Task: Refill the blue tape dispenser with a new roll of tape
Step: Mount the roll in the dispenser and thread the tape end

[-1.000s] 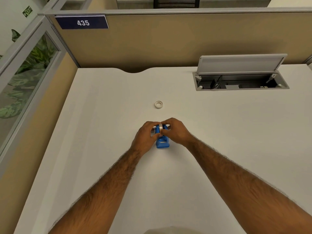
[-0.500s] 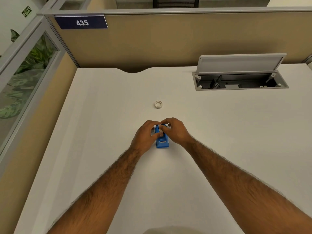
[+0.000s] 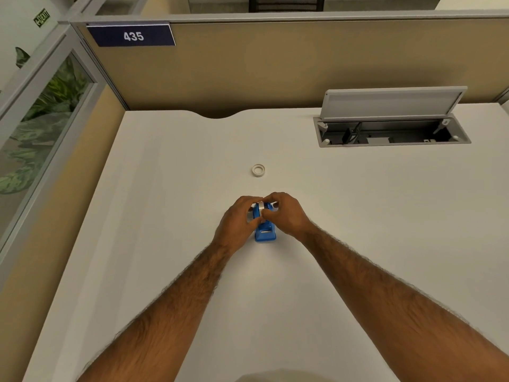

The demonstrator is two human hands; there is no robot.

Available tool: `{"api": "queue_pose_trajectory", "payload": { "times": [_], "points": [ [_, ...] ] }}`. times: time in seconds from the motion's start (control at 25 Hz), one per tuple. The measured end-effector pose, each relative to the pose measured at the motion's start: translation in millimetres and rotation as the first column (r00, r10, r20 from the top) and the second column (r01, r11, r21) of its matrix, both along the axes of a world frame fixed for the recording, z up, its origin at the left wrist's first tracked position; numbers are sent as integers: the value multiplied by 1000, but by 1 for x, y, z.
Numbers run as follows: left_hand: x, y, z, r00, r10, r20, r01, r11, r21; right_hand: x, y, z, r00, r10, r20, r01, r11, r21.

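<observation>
The blue tape dispenser [image 3: 265,233] stands on the white desk [image 3: 330,244] at the centre, its cutter end toward me. A pale tape roll [image 3: 259,210] sits upright at the dispenser's far end, pinched from both sides. My left hand [image 3: 239,222] grips the roll and dispenser from the left. My right hand [image 3: 285,213] grips them from the right, thumb against the roll. The fingers hide the dispenser's far half. A small white ring [image 3: 258,170], an empty core or spare roll, lies flat on the desk beyond my hands.
An open cable hatch [image 3: 391,130] with its grey lid raised is set in the desk at the back right. A tan partition [image 3: 275,67] with a "435" sign walls off the back, and a glass panel [image 3: 41,128] the left.
The pale roll shows between my fingers again above the dispenser; half a second ago it was pressed down and mostly hidden. My hands have stayed in the same spot.
</observation>
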State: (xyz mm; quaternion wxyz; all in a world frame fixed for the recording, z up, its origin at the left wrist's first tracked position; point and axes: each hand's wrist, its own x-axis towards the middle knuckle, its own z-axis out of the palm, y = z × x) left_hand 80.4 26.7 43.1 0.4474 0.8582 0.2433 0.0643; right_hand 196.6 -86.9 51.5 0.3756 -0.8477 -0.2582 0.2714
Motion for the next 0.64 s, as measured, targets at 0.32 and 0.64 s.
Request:
{"api": "queue_pose_trajectory", "payload": {
  "times": [0.32, 0.64],
  "points": [
    [3, 0, -3, 999, 15, -45, -12, 997, 75, 1, 2, 3, 999, -39, -28, 39, 999, 7],
    [1, 2, -8, 999, 7, -46, -5, 998, 56, -4, -6, 3, 996, -11, -91, 15, 999, 36]
  ]
}}
